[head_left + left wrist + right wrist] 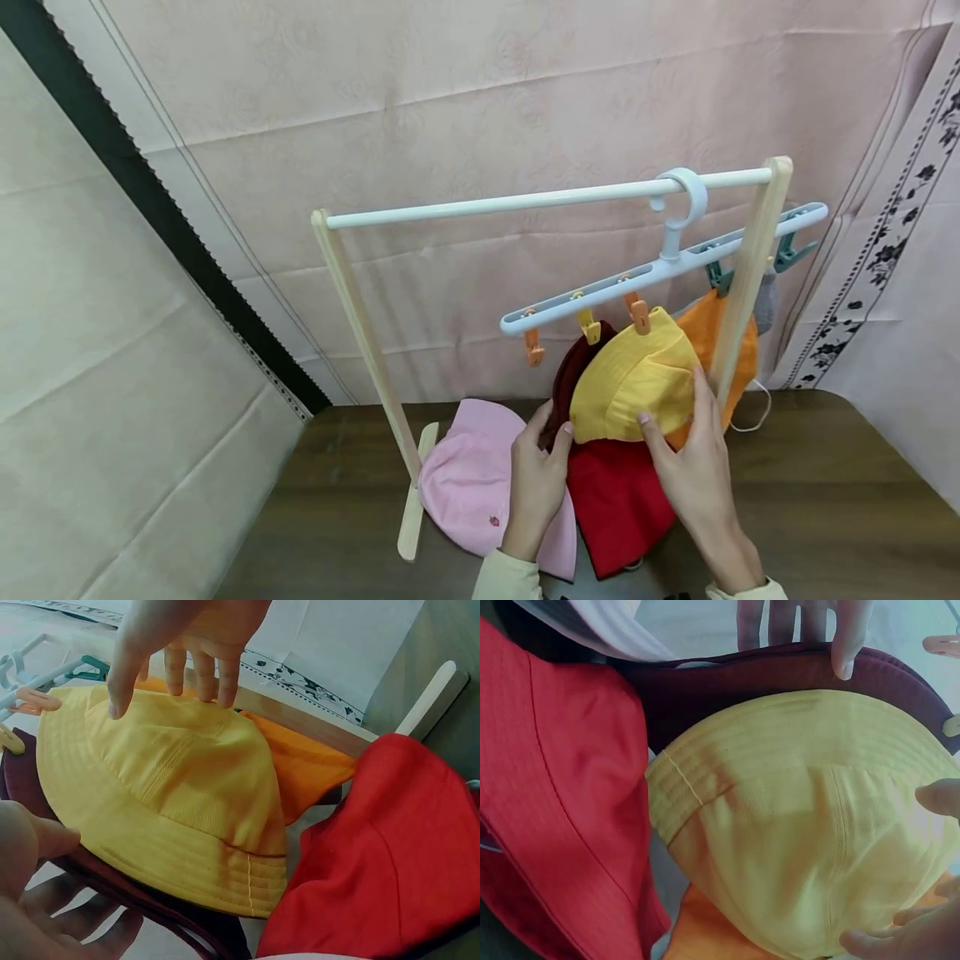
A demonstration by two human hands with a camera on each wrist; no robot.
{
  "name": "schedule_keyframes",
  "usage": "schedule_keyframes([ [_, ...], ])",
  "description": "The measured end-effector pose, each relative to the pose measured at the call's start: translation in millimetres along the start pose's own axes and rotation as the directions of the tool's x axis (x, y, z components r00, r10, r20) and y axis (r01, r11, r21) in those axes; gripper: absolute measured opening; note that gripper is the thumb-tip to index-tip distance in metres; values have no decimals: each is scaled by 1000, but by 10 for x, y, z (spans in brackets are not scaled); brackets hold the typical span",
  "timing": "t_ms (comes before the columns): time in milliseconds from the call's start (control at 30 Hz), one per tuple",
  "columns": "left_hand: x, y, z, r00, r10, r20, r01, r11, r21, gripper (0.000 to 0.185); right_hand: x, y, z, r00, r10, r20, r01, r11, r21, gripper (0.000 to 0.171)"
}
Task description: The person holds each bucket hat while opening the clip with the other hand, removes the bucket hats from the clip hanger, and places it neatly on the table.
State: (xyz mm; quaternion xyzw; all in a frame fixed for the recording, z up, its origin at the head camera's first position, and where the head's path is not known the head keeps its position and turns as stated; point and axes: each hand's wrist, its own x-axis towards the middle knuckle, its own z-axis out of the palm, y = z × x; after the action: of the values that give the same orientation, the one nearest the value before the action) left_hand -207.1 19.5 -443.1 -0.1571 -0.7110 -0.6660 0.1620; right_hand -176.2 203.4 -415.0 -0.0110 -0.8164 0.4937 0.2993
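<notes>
A pale blue hanger [592,292] hooks over the white rod [525,202] toward its right end. The right post [745,304] stands in front of the orange hat [703,329], covering part of it. On the worktop [337,517], the pink hat [468,475] lies to the left and the red hat [618,500] sits on the near side, under the yellow hat [633,379]. That yellow hat hangs from an orange clip [639,312], with the maroon hat [570,367] behind and to its left. The left hand [536,483] has its grip pinching the maroon brim, thumb on the near side; the right hand [697,467] rests its grip, fingers spread, against the yellow hat's right side.

The left wrist view reveals a wooden foot [431,705] beyond the red hat, concealed in the head view. The right wrist view shows the maroon brim much more fully, but cuts off the right hand; a pale piece [604,634] there is hard to identify. Grey cloth [765,304] is mostly hidden behind the right post.
</notes>
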Motion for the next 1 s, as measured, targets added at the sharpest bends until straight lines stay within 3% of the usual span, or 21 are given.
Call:
schedule_keyframes([
  [333, 124, -18, -183, 999, 42, -1, -42, 995, -93, 33, 31, 34, 62, 995, -32, 90, 33, 999, -11, 92],
  [500, 203, -9, -292, 996, 85, 25, -83, 994, -66, 33, 59, 23, 85, 987, -32, 160, 35, 999, -13, 98],
  [633, 244, -11, -323, 989, 128, 76, -125, 991, -46, 34, 73, 31, 87, 982, -56, 183, 61, 998, -23, 101],
  [767, 264, -25, -327, 983, 123, 135, -118, 992, -42, 32, 60, 54, 85, 981, -87, 176, 96, 994, -44, 101],
  [900, 274, -81, -362, 988, 64, 138, -80, 990, 114, 34, 31, 64, 81, 988, -53, 146, 64, 995, -72, 99],
  [1000, 266, -153, -415, 989, -19, 145, -30, 945, 327, 32, 15, 77, 78, 990, 14, 142, -1, 996, -87, 98],
])
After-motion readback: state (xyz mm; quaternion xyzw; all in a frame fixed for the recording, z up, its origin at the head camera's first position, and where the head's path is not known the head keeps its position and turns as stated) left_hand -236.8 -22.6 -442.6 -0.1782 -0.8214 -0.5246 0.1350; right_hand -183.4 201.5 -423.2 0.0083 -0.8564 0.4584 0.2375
